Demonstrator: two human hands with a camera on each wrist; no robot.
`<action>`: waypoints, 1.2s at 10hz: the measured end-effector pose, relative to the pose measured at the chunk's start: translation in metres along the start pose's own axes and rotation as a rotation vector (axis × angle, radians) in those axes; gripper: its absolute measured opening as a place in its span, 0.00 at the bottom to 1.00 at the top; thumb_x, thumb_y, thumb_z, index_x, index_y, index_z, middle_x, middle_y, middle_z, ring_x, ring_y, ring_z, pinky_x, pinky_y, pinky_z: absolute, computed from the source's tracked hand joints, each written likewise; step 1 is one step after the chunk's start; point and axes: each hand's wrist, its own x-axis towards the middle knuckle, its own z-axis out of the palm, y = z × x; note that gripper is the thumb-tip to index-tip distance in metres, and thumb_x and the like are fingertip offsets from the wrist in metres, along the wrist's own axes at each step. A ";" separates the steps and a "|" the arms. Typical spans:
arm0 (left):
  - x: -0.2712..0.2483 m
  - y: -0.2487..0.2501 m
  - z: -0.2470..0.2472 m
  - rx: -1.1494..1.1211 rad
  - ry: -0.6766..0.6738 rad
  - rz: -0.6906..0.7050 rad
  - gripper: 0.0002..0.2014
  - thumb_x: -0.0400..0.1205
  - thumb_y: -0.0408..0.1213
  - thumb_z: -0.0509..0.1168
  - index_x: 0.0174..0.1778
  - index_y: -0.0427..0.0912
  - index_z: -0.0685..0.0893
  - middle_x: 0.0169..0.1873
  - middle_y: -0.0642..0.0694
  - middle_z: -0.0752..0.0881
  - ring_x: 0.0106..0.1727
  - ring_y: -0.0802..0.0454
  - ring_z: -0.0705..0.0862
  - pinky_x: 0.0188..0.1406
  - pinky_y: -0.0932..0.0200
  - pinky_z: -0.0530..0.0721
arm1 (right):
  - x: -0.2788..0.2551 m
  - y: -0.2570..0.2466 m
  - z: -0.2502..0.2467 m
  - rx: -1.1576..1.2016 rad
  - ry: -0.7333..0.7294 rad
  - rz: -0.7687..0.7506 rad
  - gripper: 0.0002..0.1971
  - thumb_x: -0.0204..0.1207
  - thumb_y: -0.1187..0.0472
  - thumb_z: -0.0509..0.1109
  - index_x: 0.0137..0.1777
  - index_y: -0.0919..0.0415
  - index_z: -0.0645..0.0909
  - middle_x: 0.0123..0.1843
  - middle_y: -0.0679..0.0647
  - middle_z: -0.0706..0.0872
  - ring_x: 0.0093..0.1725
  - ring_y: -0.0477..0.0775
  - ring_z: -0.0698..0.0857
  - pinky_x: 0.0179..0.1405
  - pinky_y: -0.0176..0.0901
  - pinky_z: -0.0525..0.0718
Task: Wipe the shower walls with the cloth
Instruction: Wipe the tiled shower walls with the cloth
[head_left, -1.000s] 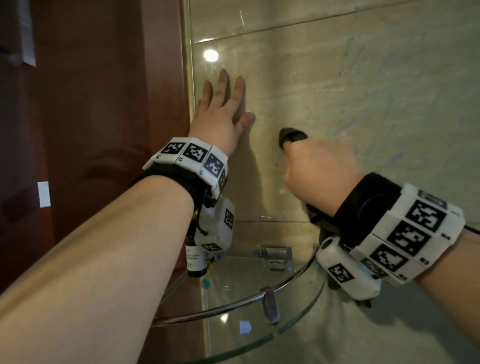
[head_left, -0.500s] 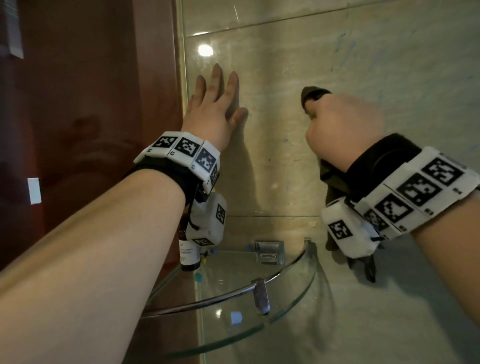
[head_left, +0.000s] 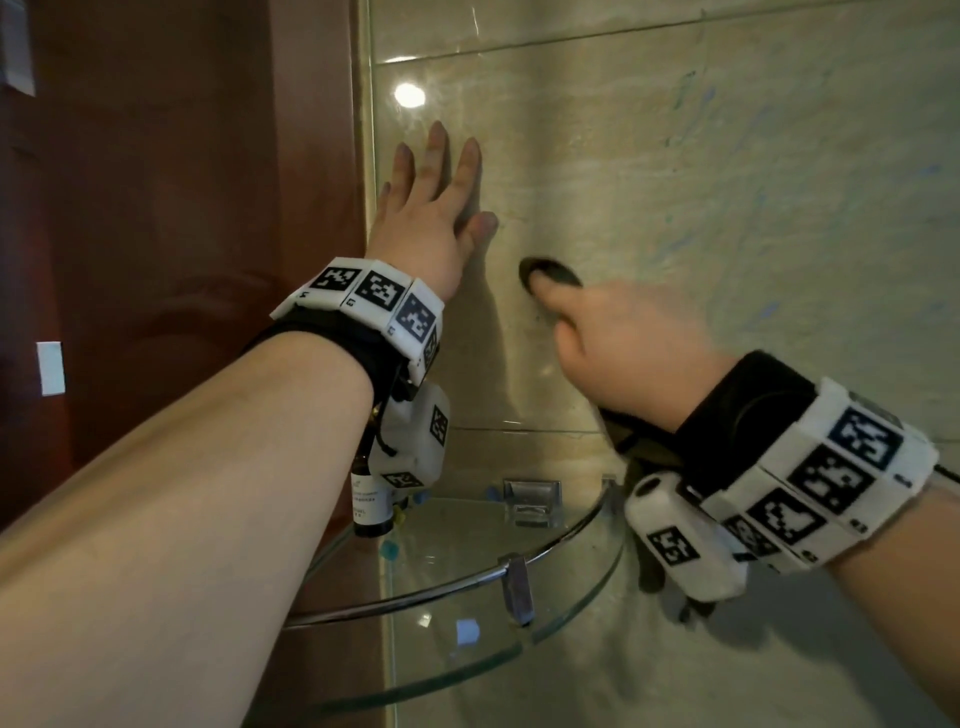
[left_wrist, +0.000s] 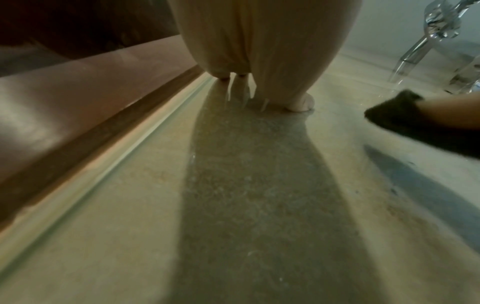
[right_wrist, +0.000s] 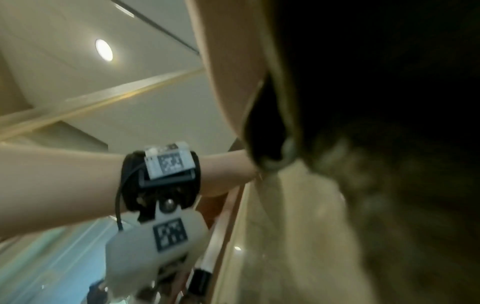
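Observation:
The beige tiled shower wall (head_left: 727, 208) fills the right of the head view. My left hand (head_left: 431, 208) lies flat against the wall (left_wrist: 246, 205) near the glass edge, fingers straight and spread. My right hand (head_left: 613, 343) grips a dark cloth (head_left: 550, 273) and presses it to the wall just right of the left thumb. The cloth (left_wrist: 405, 115) shows as a dark wad at the right of the left wrist view, and more of the cloth (head_left: 639, 452) hangs below my right wrist. In the right wrist view the cloth (right_wrist: 389, 144) fills the right side, blurred and dark.
A glass corner shelf (head_left: 571, 582) with a chrome rail (head_left: 467, 587) sits below my hands. A small brown bottle (head_left: 371, 504) stands at its left end. A reddish-brown panel (head_left: 182, 260) adjoins the wall on the left. Chrome fittings (left_wrist: 439, 24) show at top right.
My right hand swept the cloth up and to the right half a second ago, then came back down and left to beside the left thumb. The left hand stayed flat on the wall.

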 end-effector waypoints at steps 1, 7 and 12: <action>-0.001 0.000 0.000 0.020 0.011 0.009 0.30 0.89 0.50 0.50 0.86 0.53 0.45 0.85 0.47 0.38 0.84 0.39 0.37 0.82 0.47 0.41 | -0.006 0.003 0.008 -0.141 -0.146 -0.117 0.27 0.85 0.56 0.49 0.83 0.39 0.53 0.35 0.50 0.72 0.30 0.51 0.70 0.26 0.44 0.68; -0.003 0.002 -0.002 0.044 -0.023 0.008 0.30 0.90 0.51 0.48 0.86 0.52 0.43 0.85 0.47 0.37 0.84 0.39 0.36 0.82 0.49 0.39 | 0.009 0.031 0.001 -0.344 -0.062 0.144 0.32 0.84 0.68 0.51 0.85 0.47 0.48 0.28 0.54 0.71 0.23 0.54 0.70 0.22 0.41 0.62; -0.003 0.001 0.001 0.031 0.000 0.009 0.29 0.90 0.50 0.47 0.85 0.53 0.43 0.85 0.48 0.36 0.84 0.40 0.35 0.82 0.47 0.40 | 0.002 0.011 0.009 -0.126 -0.017 -0.020 0.28 0.85 0.56 0.51 0.84 0.41 0.52 0.38 0.55 0.77 0.31 0.55 0.71 0.31 0.44 0.71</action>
